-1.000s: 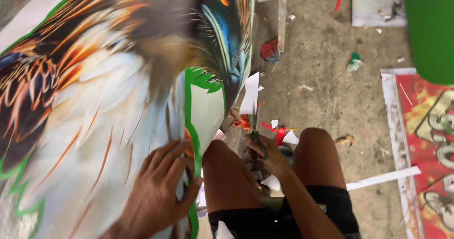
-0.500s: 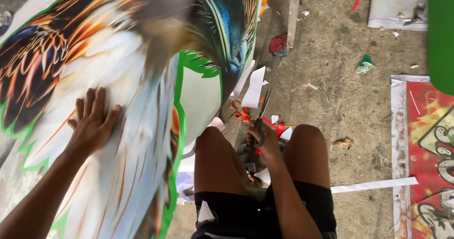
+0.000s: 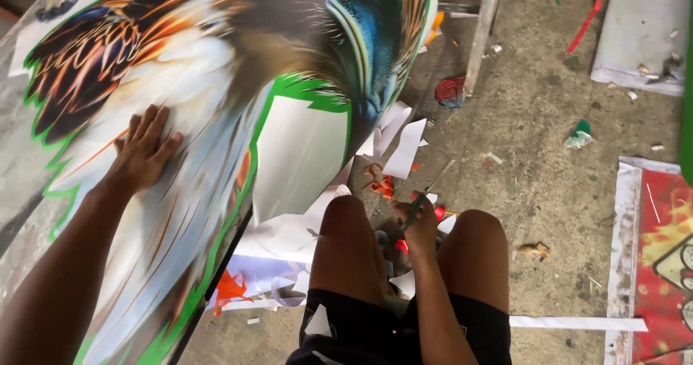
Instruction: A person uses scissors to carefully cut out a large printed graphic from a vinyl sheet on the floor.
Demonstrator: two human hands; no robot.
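Left hand (image 3: 142, 150) spread wide, palm flat on the big bird print (image 3: 216, 83), fingers splayed over the pale feathers. Right hand (image 3: 419, 224) down between the bare knees, closed round a thin blade (image 3: 431, 190) pointing up and away. Print stretched over a slanted board, green-edged, filling the left side. White paper scraps (image 3: 401, 145) and red offcuts strewn on the concrete floor (image 3: 534, 141) just beyond the knees. Red poster (image 3: 660, 257) lying at far right.
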